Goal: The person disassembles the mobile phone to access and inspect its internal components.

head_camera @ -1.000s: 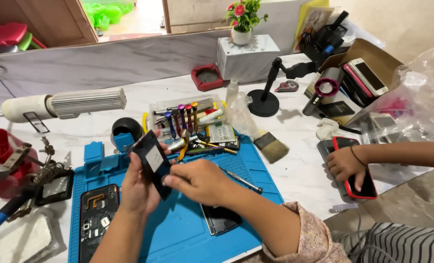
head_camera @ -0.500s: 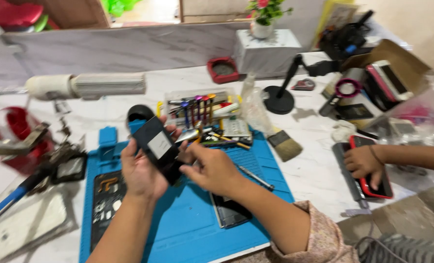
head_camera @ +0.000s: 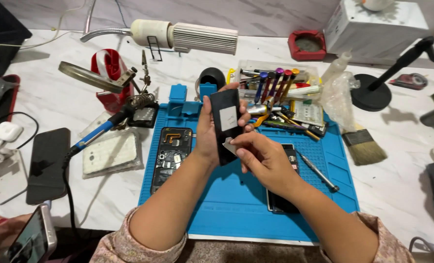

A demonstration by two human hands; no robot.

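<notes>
My left hand (head_camera: pixel 207 139) holds a black phone battery (head_camera: pixel 225 122) with a white label upright above the blue work mat (head_camera: pixel 236 214). My right hand (head_camera: pixel 263 158) pinches a small pale tab or pick against the battery's lower right edge. An opened phone (head_camera: pixel 170 151) with its circuit board showing lies on the mat left of my hands. Another dark phone part (head_camera: pixel 287 153) lies under my right hand, mostly hidden.
Screwdrivers with coloured handles (head_camera: pixel 273 83), a loose screwdriver (head_camera: pixel 319 171), a brush (head_camera: pixel 365 143), a soldering iron (head_camera: pixel 97 131), a clear phone case (head_camera: pixel 110 153) and a dark phone (head_camera: pixel 46 163) surround the mat. A lamp (head_camera: pixel 187 36) lies behind. Another person's hand holds a phone (head_camera: pixel 34 238) at bottom left.
The view has moved closer and shifted left. My hands keep the battery between them; the right hand has slid down to its lower edge.
</notes>
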